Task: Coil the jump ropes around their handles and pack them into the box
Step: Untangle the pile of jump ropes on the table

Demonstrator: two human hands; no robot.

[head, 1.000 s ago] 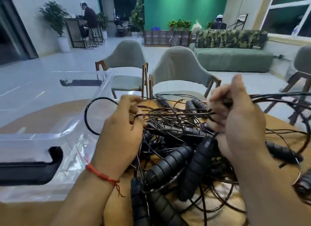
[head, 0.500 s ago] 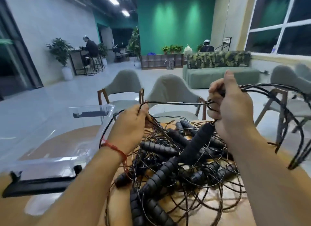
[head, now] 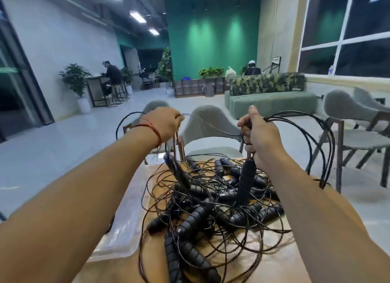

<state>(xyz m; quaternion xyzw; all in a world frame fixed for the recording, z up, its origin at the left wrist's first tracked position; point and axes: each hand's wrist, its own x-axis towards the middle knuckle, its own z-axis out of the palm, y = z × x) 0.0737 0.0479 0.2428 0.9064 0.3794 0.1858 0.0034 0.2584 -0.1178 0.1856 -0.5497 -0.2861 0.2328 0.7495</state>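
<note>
On the bench (head: 274,270) lies a tangled pile of jump ropes (head: 211,209), their black grips and thin cords knotted together, and none looks coiled. Above it the left hand (head: 166,122) pinches a cord. The right hand (head: 260,135) grips a bundle of cord loops, with one handle (head: 247,181) hanging below. The clear box (head: 124,221) sits just left of the pile, and the part in view holds no rope. The task seems barely begun, with one rope apparently being pulled free. No label or writing is readable.

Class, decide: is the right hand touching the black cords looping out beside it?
Touching. The head view shows the right hand gripping the black cords, which run from its fist.
</note>
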